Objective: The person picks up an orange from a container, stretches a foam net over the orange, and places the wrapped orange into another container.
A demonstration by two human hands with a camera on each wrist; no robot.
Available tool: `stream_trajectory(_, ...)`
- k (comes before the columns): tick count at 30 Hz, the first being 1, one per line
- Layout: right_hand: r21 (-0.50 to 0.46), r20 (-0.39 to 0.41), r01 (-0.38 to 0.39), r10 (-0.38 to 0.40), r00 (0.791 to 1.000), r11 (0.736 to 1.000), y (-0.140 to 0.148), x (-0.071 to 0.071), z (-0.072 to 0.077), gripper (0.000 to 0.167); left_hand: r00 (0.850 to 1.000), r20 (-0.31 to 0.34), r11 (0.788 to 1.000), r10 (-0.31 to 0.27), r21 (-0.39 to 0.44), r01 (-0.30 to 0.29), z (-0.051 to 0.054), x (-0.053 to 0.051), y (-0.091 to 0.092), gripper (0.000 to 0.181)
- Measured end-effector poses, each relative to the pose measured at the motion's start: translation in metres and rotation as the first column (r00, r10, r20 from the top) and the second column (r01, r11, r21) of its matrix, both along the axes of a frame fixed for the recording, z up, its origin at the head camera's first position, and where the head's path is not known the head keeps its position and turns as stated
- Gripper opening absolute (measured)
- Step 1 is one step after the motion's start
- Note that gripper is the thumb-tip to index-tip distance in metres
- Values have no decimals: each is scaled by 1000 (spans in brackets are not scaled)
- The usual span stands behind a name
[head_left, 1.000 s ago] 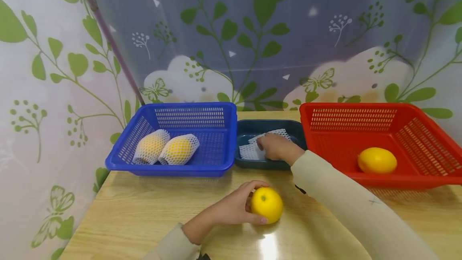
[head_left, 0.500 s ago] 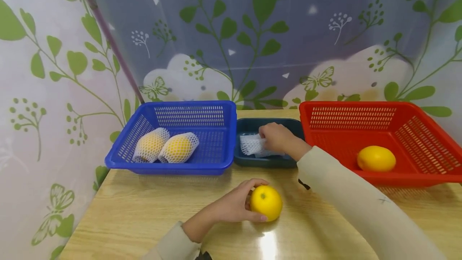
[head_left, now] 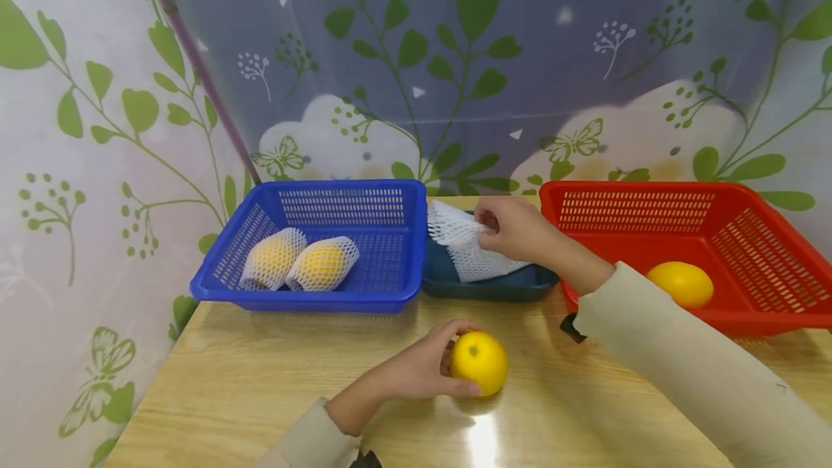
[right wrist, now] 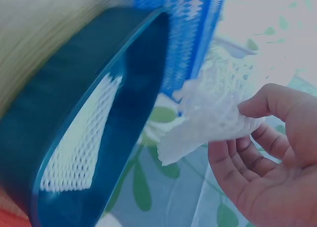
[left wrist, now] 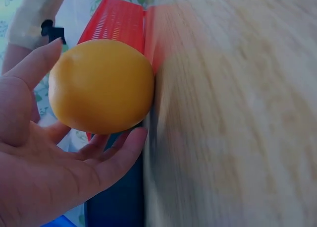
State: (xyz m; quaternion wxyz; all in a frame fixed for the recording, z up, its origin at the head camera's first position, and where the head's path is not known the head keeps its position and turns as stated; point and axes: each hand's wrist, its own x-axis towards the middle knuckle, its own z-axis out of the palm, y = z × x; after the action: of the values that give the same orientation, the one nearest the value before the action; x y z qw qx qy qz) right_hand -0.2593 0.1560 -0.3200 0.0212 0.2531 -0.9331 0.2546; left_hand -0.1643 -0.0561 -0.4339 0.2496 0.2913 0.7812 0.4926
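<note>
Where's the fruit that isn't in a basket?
In the head view, the fruit is low, just right of centre; the left hand holds it, nearer the camera than the tray.

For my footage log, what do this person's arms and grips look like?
Both sleeves are long and cream, the right with a small dark mark. A black fitting shows near each wrist. Left grip and right grip are gloveless.

Long cream sleeves [head_left: 689,360] — black wrist pieces [head_left: 573,328]
</note>
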Motion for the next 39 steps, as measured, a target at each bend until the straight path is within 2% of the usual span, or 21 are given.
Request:
stream_trajectory(3,-94,47,-18,23,999,995,4,12,3,9,996,-63,998,59,-11,-60,-1,1,-2,63)
stream_trajectory(5,-143,83,-29,42,996,989,6,21,4,9,983,-130,992,126,2,-127,1,5,-3,57)
stream_trajectory(7,-176,115,-37,57,992,984,8,31,4,10,957,-193,976,215,62,-207,6,9,-5,52)
stream_trajectory(9,-207,161,-37,71,984,978,9,40,5,10,919,-253,948,302,186,-260,13,13,-8,43)
stream_trajectory(10,-221,188,-33,76,979,975,9,44,5,11,894,-286,927,344,257,-274,18,15,-10,40)
stream_trajectory(11,-236,214,-30,82,973,971,10,48,5,11,862,-326,902,388,328,-282,23,15,-12,38)
stream_trajectory(12,-247,237,-27,88,968,969,10,51,5,12,822,-375,878,428,389,-280,28,14,-14,37)
stream_trajectory(15,-306,302,-26,124,945,952,10,59,4,14,672,-524,826,523,507,-247,43,6,-20,42)
stream_trajectory(16,-328,317,-30,140,938,944,9,60,4,14,623,-564,818,543,523,-240,48,3,-22,46)
stream_trajectory(17,-352,334,-34,159,929,935,8,62,3,15,582,-598,817,551,528,-231,52,-1,-23,50)
stream_trajectory(18,-376,349,-38,179,920,926,6,63,1,16,552,-626,820,552,528,-222,56,-4,-24,54)
stream_trajectory(19,-399,366,-40,199,909,916,4,64,0,16,536,-643,825,547,524,-213,59,-7,-25,57)
stream_trajectory(22,-443,405,-45,244,881,896,0,68,-7,18,517,-674,841,527,500,-206,65,-11,-25,59)
stream_trajectory(24,-460,429,-43,265,864,887,-2,71,-11,18,518,-679,846,520,494,-201,66,-12,-25,56)
stream_trajectory(26,-484,465,-22,279,840,875,-3,74,-15,19,526,-674,846,519,492,-204,66,-12,-24,52)
stream_trajectory(29,-527,510,6,311,802,850,-4,78,-20,21,552,-652,842,520,501,-202,65,-11,-23,40)
stream_trajectory(31,-547,531,18,331,780,837,-5,79,-24,22,580,-626,836,522,511,-201,65,-11,-23,28)
stream_trajectory(32,-549,531,11,338,777,836,-5,79,-25,22,601,-607,832,521,518,-198,64,-11,-22,22)
stream_trajectory(34,-542,519,-16,350,780,840,-4,80,-28,23,657,-549,820,517,536,-198,64,-11,-22,13)
stream_trajectory(38,-478,457,-84,329,826,874,0,81,-30,25,800,-354,782,485,584,-217,63,-9,-20,10)
stream_trajectory(39,-468,438,-97,326,838,878,1,81,-29,25,827,-299,773,476,591,-231,63,-8,-20,10)
